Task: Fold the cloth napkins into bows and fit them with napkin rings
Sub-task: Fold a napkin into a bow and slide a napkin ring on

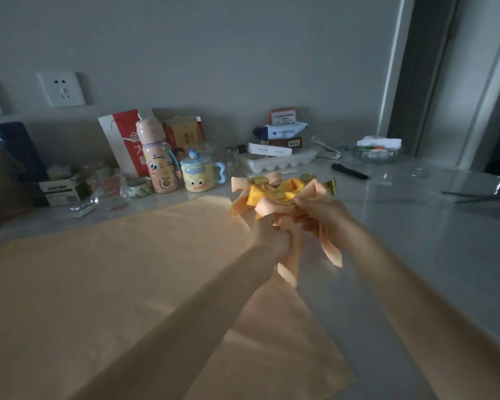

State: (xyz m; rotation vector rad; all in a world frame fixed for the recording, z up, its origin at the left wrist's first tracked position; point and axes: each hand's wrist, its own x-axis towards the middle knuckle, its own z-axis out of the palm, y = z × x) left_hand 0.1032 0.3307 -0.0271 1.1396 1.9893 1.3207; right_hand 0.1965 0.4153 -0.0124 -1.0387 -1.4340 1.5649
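Both my hands hold a peach cloth napkin point(326, 243) gathered into a bow above the table. My left hand point(272, 235) pinches its bunched middle and lower tail. My right hand point(321, 215) grips the middle too, fingers on a gold napkin ring point(293, 207) around the cloth. Just behind lie finished bows: a yellow one point(261, 194) and a peach one point(240, 186), each with a gold ring. More gold rings point(329, 184) lie beside them. A large peach napkin point(104, 278) is spread flat on the table under my left arm.
Along the wall stand a pink bottle point(158, 163), a cartoon mug point(198, 174), a glass cup point(111, 189), a red-and-white bag point(124, 140), an egg tray point(280, 161) under stacked packets, and a glass bowl point(377, 154). A black pen point(348, 170) lies on the grey table at right.
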